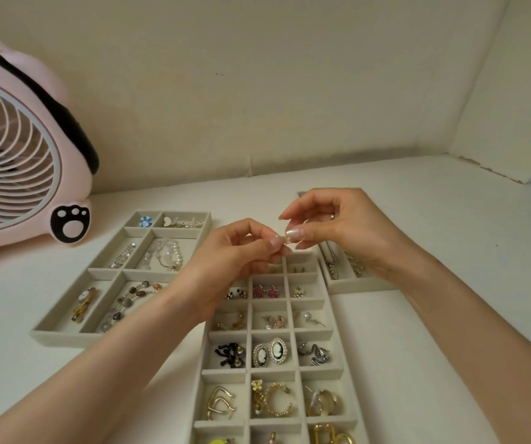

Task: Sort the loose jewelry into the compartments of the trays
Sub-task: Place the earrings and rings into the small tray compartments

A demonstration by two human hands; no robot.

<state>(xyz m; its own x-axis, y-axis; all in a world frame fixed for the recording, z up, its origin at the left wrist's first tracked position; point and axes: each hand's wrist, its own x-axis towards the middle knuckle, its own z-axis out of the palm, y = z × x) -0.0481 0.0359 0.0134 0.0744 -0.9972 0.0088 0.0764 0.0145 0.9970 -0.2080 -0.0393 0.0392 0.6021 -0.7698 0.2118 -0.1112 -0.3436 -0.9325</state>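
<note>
Gold-toned small piece pinched btwn your left hand & right hand, both gripping it, just over middle tray far end, so drop's prob straight down.

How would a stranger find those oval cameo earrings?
Start at the long tray of small square compartments in the middle of the table. In its middle column, between black bows and silver twists, lie the cameo earrings. Only they are black ovals ringed with tiny pearls.

Fan crowds left; tabletop (right of trays) open.
</note>
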